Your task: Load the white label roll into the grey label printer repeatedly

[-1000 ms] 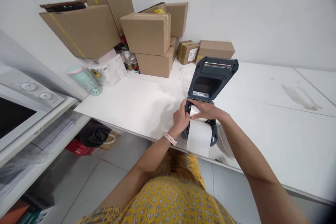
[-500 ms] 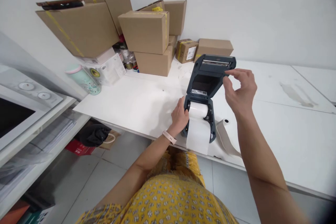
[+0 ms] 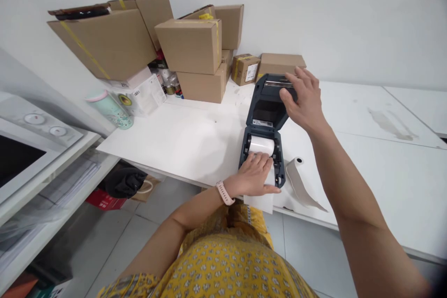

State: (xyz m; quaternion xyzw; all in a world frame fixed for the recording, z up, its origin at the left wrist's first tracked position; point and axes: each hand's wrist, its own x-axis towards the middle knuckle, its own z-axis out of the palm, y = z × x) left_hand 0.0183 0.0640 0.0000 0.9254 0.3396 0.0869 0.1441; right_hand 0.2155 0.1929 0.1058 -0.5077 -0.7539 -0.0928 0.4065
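A dark blue label printer (image 3: 282,167) stands at the table's front edge with its lid (image 3: 257,98) raised. Inside it sits a white paper roll (image 3: 261,145), and the paper strip (image 3: 260,202) runs out over the front edge. My left hand (image 3: 256,173) lies flat across the strip, fingers stretched toward the roll, hiding part of the printer's front. At the lid's upper right, my right hand (image 3: 303,98) holds on, fingers over the top edge and thumb on the inner side. Just right of the printer rests a partly unrolled paper roll (image 3: 299,179).
Several cardboard boxes (image 3: 188,46) are stacked at the back left, with smaller ones (image 3: 246,69) along the wall. A mint green tumbler (image 3: 111,109) stands by a white box (image 3: 145,95). At far left, a microwave (image 3: 42,125) sits on a shelf beside the white table (image 3: 181,139).
My left hand has moved from the printer's left side onto the paper strip. My right hand has shifted from the lid's right corner further over its top edge.
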